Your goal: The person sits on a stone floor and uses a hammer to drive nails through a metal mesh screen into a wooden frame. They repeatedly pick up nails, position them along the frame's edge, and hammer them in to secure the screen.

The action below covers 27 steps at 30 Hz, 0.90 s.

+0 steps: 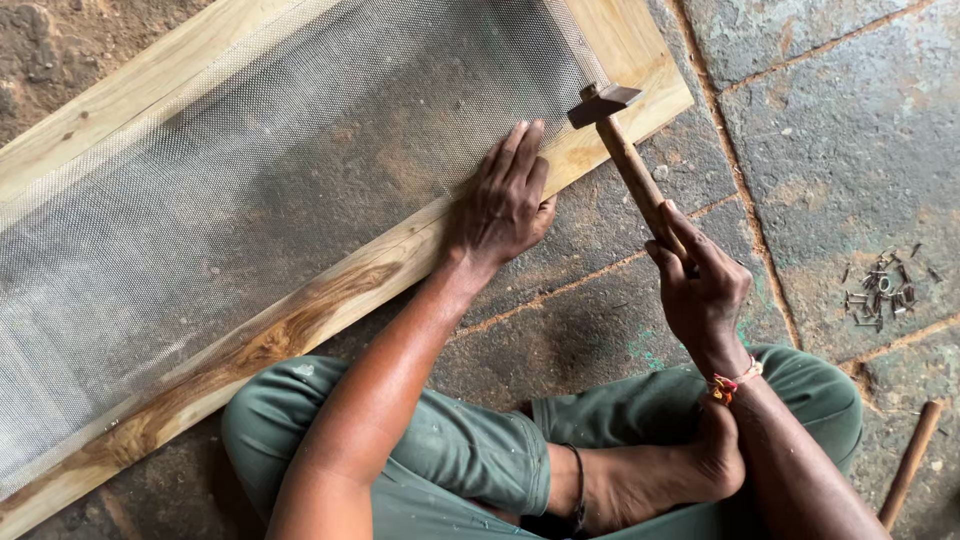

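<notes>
Stone-slab floor point(850, 120) underneath, and the right hand point(700, 285) is clenched round the hammer point(625, 150) handle, head raised just beyond the left hand point(505, 200), pressed flat on mesh point(250, 190) and wooden frame point(330, 300).

green trousers point(450, 450), bare arms, red-and-yellow thread wristband point(733, 383), dark anklet point(578, 485)

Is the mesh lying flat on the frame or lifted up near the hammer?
Flat: the mesh lies spread over the wooden frame, left hand pressing its edge; right hand holds the hammer.
</notes>
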Tool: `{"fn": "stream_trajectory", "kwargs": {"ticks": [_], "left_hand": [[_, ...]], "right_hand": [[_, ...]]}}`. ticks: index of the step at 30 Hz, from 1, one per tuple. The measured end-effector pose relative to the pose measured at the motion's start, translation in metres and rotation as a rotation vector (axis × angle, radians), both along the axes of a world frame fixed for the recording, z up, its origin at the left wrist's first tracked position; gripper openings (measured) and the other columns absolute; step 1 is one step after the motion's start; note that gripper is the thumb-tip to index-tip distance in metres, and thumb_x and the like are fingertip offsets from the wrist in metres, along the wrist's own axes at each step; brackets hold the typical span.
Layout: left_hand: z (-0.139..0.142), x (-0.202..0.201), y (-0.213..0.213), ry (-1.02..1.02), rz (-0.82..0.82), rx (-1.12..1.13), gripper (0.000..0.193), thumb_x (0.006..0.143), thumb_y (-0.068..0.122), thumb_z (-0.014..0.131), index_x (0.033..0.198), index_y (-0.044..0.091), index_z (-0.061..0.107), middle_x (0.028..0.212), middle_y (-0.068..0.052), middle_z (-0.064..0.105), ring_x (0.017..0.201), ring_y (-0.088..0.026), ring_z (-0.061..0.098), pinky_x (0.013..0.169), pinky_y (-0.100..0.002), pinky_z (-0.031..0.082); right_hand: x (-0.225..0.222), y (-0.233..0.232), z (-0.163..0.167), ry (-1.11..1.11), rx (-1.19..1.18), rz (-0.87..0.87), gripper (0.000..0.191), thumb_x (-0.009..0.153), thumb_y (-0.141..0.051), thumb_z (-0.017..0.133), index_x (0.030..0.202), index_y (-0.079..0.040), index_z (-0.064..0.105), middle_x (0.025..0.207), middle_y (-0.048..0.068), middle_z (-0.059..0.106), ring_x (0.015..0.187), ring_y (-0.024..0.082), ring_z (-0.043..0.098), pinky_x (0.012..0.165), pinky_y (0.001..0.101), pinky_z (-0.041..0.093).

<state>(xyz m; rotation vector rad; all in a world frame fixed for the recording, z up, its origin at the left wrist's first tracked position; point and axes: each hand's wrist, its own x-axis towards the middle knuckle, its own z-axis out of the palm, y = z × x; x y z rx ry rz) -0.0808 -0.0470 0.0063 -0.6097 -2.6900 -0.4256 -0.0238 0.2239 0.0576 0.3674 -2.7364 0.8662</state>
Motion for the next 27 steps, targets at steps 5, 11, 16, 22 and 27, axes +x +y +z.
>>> {"fn": "stream_trajectory", "kwargs": {"ticks": [5, 11, 16, 22, 27], "left_hand": [[-0.017, -0.005, 0.002, -0.014, -0.055, 0.030, 0.051, 0.096, 0.030, 0.071, 0.127, -0.009, 0.059, 0.142, -0.033, 0.054, 0.133, -0.044, 0.054, 0.114, -0.052, 0.045], [-0.010, -0.006, 0.005, 0.022, -0.056, 0.129, 0.049, 0.098, 0.022, 0.069, 0.133, -0.011, 0.056, 0.125, -0.031, 0.066, 0.114, -0.040, 0.065, 0.100, -0.046, 0.056], [-0.001, -0.029, 0.014, -0.138, 0.109, 0.487, 0.027, 0.099, 0.007, 0.064, 0.124, -0.003, 0.068, 0.085, -0.014, 0.073, 0.076, -0.023, 0.063, 0.067, -0.036, 0.055], [-0.006, -0.050, 0.025, -0.049, 0.146, 0.466, 0.012, 0.095, 0.010, 0.070, 0.102, 0.002, 0.073, 0.079, -0.008, 0.065, 0.071, -0.020, 0.055, 0.061, -0.033, 0.048], [-0.006, -0.044, 0.021, -0.018, 0.162, 0.348, 0.017, 0.089, 0.010, 0.073, 0.100, -0.002, 0.072, 0.089, -0.011, 0.065, 0.080, -0.021, 0.057, 0.072, -0.034, 0.050]], "right_hand": [[-0.002, 0.001, -0.004, -0.001, 0.020, -0.006, 0.045, 0.094, -0.011, 0.085, 0.137, -0.012, 0.072, 0.113, 0.014, 0.077, 0.082, 0.017, 0.076, 0.069, 0.0296, 0.057], [-0.003, 0.001, 0.001, -0.026, 0.017, -0.006, 0.045, 0.095, -0.010, 0.083, 0.138, -0.012, 0.071, 0.120, 0.015, 0.076, 0.091, 0.020, 0.077, 0.073, 0.0300, 0.059], [-0.003, 0.002, 0.003, -0.047, 0.003, -0.020, 0.042, 0.096, -0.007, 0.082, 0.136, -0.010, 0.071, 0.120, 0.015, 0.075, 0.094, 0.022, 0.077, 0.076, 0.0322, 0.059], [-0.005, 0.006, 0.002, -0.114, -0.040, -0.033, 0.042, 0.095, -0.008, 0.082, 0.135, -0.008, 0.071, 0.118, 0.016, 0.075, 0.090, 0.022, 0.077, 0.073, 0.0327, 0.059], [-0.007, 0.010, 0.000, -0.112, -0.052, -0.029, 0.043, 0.096, -0.008, 0.082, 0.137, -0.009, 0.070, 0.118, 0.017, 0.076, 0.093, 0.022, 0.077, 0.077, 0.0333, 0.059]]}}
